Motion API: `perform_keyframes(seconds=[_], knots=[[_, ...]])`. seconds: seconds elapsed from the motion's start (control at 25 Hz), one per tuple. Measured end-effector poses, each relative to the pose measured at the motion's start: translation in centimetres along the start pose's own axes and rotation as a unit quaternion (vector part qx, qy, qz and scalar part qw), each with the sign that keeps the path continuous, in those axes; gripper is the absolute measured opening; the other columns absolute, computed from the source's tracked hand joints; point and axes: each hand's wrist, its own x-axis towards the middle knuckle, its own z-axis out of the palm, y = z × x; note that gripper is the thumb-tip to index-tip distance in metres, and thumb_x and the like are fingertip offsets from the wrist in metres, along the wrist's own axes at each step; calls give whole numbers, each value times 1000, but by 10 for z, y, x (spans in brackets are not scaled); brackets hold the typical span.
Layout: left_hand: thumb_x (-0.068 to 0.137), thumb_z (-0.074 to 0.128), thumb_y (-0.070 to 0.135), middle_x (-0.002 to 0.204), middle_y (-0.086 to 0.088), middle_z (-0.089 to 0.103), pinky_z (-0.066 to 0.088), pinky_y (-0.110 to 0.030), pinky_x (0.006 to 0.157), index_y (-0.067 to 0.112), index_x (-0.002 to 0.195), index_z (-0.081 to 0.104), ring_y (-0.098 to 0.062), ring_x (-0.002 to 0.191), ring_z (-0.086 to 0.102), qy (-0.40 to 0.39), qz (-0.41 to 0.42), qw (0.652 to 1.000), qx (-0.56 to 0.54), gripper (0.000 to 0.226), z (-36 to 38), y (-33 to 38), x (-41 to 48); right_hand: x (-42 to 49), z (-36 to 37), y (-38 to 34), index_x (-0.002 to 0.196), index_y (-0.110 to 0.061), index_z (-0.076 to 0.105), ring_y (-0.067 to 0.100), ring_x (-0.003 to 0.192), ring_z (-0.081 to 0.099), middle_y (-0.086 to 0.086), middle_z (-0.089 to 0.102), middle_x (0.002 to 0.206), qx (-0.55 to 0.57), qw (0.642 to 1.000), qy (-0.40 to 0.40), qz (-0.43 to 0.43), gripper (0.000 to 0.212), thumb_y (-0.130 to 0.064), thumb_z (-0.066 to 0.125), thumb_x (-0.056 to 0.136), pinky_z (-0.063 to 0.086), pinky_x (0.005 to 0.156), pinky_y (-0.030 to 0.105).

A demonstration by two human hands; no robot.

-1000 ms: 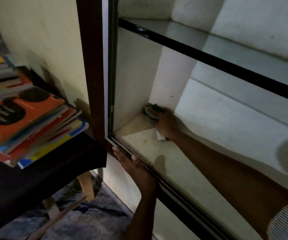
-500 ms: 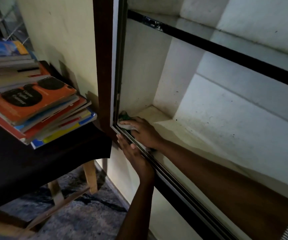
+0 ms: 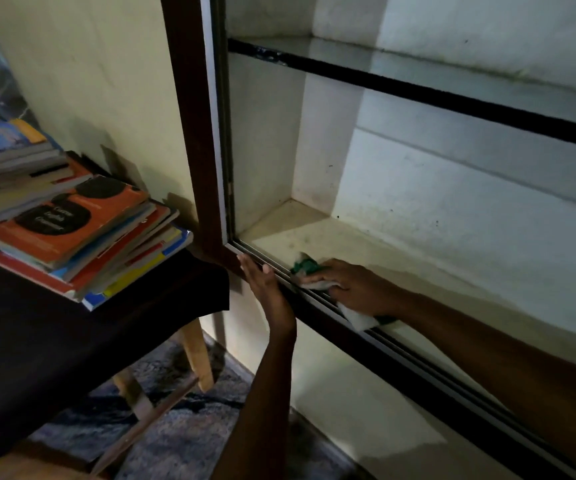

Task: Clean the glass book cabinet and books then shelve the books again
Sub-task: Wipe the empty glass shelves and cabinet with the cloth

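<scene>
The cabinet's lower shelf (image 3: pixel 418 258) is bare and stained; a glass shelf (image 3: pixel 418 69) with a black front edge runs above it. My right hand (image 3: pixel 352 287) presses a white and green cloth (image 3: pixel 305 266) onto the shelf's front edge, beside the metal sliding track (image 3: pixel 400 344). My left hand (image 3: pixel 265 285) rests flat, fingers together, against the dark wooden frame (image 3: pixel 189 133) at the track's left corner, holding nothing. A stack of books (image 3: pixel 71 223), an orange one on top, lies on the dark-draped table to the left.
The table (image 3: pixel 54 341) has a black cloth over it and pale wooden legs (image 3: pixel 196 355). A patterned blue-grey rug (image 3: pixel 175 427) covers the floor below. A cream wall (image 3: pixel 89 81) runs behind the books, left of the cabinet frame.
My right hand slid the cloth from the shelf's back left corner forward to the front left corner, then rightwards along the front edge. My left hand stayed on the frame.
</scene>
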Motion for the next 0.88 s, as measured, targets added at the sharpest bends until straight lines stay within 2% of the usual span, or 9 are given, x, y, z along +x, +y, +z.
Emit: perform_keyframes(seconds=[0.12,0.24,0.32,0.44,0.56,0.64,0.72,0.8,0.88], knots=[[102,31,31,156,11,7,12,-21,116,25,148,13,7,134,10,-84,-36,995,31,50,-28,13,-2,-35,-1,10,123,-15,60,26,117,53,10,51,133,-6,999,19,32,40,-7,51,85,43,97,38],[98,44,20,150,10,20,14,5,96,24,142,29,3,132,17,-195,40,967,159,46,-62,21,6,-60,-6,-3,116,-12,65,26,112,58,13,59,123,17,994,91,51,43,-16,50,75,43,93,32],[94,52,19,142,20,28,18,4,98,33,131,38,7,131,24,-295,80,928,213,42,-86,26,7,-68,-6,-27,114,-19,64,24,107,59,13,61,118,39,985,159,58,42,-12,51,75,44,90,31],[91,54,23,123,30,44,24,6,89,43,114,49,24,110,39,-426,63,872,235,30,-124,39,12,-80,20,-68,114,-30,61,14,105,56,6,62,114,61,969,218,97,46,-10,53,74,43,89,24],[93,52,23,120,18,53,28,6,82,35,111,58,8,109,49,-556,20,780,287,22,-151,38,27,-101,65,-99,117,-30,62,9,109,52,1,61,117,57,943,251,210,47,-22,54,71,39,93,18],[95,52,22,121,6,54,34,2,75,21,120,58,-10,108,57,-635,-20,692,342,26,-163,24,28,-130,108,-117,119,-21,63,11,106,52,8,62,115,67,914,271,295,50,-23,56,70,35,89,16],[93,48,45,125,1,54,34,-5,77,13,128,54,-17,114,55,-715,-12,580,391,48,-173,8,25,-163,154,-140,118,-15,64,20,106,57,13,63,114,90,883,260,381,46,-21,59,72,36,85,17],[67,24,86,132,2,51,33,-10,91,16,133,50,-15,123,47,-794,50,452,403,100,-180,-10,5,-206,209,-176,116,-13,65,27,106,60,14,64,114,122,834,263,469,42,-27,61,76,38,87,21],[69,22,84,137,-3,50,31,-21,105,13,134,49,-16,127,45,-824,101,367,419,100,-195,-33,-32,-251,268,-219,112,-13,68,21,99,62,13,66,108,144,773,301,540,51,-44,54,73,35,81,14]])
